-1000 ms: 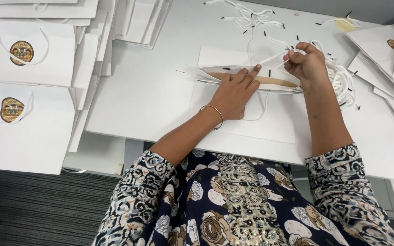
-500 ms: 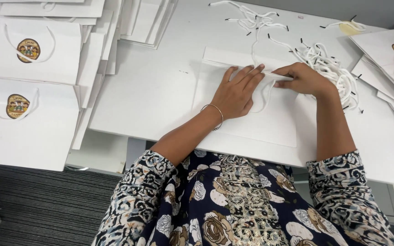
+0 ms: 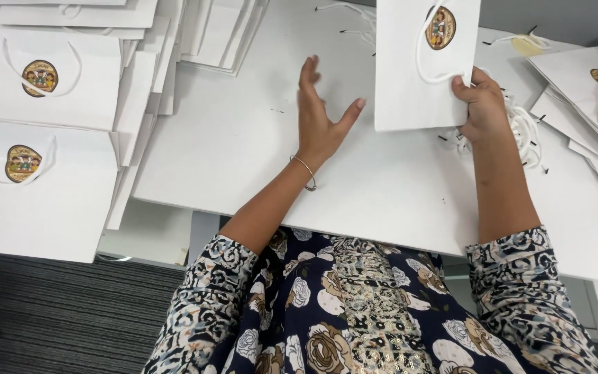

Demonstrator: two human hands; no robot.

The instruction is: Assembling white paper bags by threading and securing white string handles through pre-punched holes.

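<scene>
My right hand (image 3: 480, 100) grips the lower right edge of a flat white paper bag (image 3: 410, 76) and holds it upright above the white table (image 3: 243, 138). The bag has a round gold emblem and a white cord handle near its top. My left hand (image 3: 318, 118) hovers open just left of the bag, fingers spread, holding nothing. A silver bangle sits on my left wrist. Behind my right hand lies a tangle of white cord handles (image 3: 524, 131) with black tips.
Stacks of finished white bags with round emblems (image 3: 43, 104) cover the left side. More flat bags (image 3: 590, 90) fan out at the right edge. Loose cords (image 3: 347, 17) lie at the far side. Dark carpet (image 3: 57, 318) shows below the table's near edge.
The bag that lay flat under both hands has been lifted upright by my right hand. My left hand has come off it and opened.
</scene>
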